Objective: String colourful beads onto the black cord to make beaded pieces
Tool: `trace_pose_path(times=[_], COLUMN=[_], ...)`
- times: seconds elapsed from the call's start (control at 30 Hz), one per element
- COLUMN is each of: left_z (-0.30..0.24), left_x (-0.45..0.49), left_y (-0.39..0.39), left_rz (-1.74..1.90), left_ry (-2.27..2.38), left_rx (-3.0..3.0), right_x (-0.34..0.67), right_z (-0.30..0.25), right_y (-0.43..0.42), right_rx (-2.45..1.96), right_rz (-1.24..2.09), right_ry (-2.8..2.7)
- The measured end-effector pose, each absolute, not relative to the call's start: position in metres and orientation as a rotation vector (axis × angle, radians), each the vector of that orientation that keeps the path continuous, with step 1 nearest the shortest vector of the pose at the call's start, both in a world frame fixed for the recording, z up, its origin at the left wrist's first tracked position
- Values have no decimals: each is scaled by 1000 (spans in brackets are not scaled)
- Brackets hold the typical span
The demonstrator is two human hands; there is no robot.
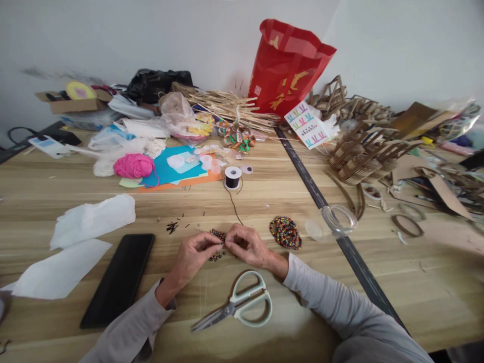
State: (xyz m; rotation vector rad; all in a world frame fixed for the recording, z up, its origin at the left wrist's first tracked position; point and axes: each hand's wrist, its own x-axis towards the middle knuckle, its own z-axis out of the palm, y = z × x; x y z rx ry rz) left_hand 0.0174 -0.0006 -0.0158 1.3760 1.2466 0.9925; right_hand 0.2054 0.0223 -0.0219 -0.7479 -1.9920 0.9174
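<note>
My left hand and my right hand meet fingertip to fingertip over the wooden table, both pinched on a strand of small dark beads. More of the beads trail under my left fingers. A thin black cord runs from the hands up to a black thread spool. A pile of mixed coloured beads lies just right of my right hand. Pale green scissors rest shut below my wrists.
A black phone and white paper sheets lie at left. Pink yarn, blue paper, a clear tape ring, a red bag and cardboard strip baskets crowd the back and right.
</note>
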Motion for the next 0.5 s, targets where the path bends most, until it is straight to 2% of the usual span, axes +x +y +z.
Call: trace_pose_path(times=[0.5], left_z=[-13], left_x=[17], left_y=[0], left_rz=[1001], left_ry=[1228], left_rx=[1393], right_x=[205], right_z=[-22], right_y=[22], right_rx=[-756], right_rz=[915], right_ry=[-2004])
